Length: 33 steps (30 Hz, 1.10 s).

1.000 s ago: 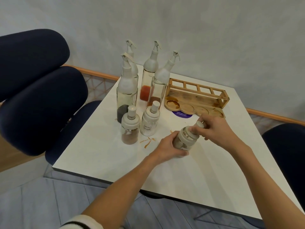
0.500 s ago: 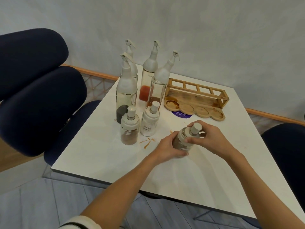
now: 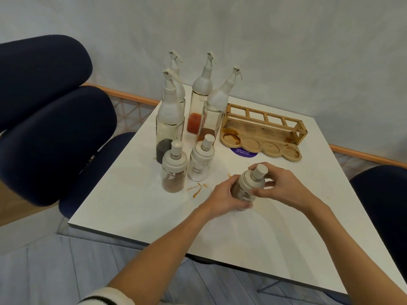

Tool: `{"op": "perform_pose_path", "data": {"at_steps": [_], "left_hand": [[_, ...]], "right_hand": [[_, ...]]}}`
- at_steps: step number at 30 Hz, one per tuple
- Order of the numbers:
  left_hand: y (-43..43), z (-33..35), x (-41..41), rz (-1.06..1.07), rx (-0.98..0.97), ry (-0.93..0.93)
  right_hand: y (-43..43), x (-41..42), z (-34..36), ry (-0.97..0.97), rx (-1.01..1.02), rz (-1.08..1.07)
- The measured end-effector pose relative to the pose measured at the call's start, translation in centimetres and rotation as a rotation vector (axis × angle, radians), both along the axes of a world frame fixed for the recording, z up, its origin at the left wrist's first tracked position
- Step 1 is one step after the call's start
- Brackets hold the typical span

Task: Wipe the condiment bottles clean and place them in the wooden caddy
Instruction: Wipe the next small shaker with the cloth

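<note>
A small glass shaker jar [image 3: 248, 183] with a white cap and dark powder sits tilted between both hands near the table's middle. My left hand [image 3: 222, 198] grips its glass body from the left. My right hand [image 3: 278, 188] holds its white cap from the right, fingers curled round it. Two more small jars stand to the left: one with brown powder [image 3: 174, 170] and one labelled white sugar [image 3: 201, 161]. Several tall spray bottles [image 3: 170, 119] stand behind them. The wooden caddy [image 3: 262, 130] lies at the back right, with no bottles in it and stained with sauce.
Brown sauce smears [image 3: 198, 188] mark the white table [image 3: 143, 201] next to the jars. A purple sticker [image 3: 243, 151] lies in front of the caddy. Dark blue chairs [image 3: 50, 133] stand at the left and another at the right edge [image 3: 383, 208].
The jar has been turned more upright and drawn slightly nearer. My right hand slid from the top of the cap down to its side.
</note>
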State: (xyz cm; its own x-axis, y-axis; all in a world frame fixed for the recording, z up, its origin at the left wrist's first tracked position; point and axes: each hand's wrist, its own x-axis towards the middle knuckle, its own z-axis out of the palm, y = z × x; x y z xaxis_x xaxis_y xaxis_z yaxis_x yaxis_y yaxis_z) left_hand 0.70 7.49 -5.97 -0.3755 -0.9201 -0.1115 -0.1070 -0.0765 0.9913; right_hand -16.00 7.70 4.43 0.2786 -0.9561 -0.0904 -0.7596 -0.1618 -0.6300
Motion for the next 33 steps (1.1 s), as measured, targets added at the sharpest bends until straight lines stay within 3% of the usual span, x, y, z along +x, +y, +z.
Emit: {"op": "perform_pose_path", "data": {"at_steps": [7, 12, 19, 27, 33], "left_hand": [[0.1, 0.2, 0.1, 0.002, -0.006, 0.005], [0.0, 0.0, 0.0, 0.022, -0.027, -0.004], [0.1, -0.1, -0.1, 0.023, -0.021, 0.019], [0.2, 0.0, -0.2, 0.031, -0.039, 0.0], [0.2, 0.1, -0.2, 0.013, -0.032, 0.017]], "right_hand": [[-0.3, 1.9, -0.1, 0.09, -0.111, -0.131], [-0.2, 1.2, 1.0, 0.133, 0.023, 0.013], [-0.7, 1.3, 0.8, 0.167, -0.108, -0.044], [-0.9, 0.7, 1.3, 0.181, 0.098, 0.088], [-0.5, 0.7, 0.3, 0.15, -0.075, -0.007]]}}
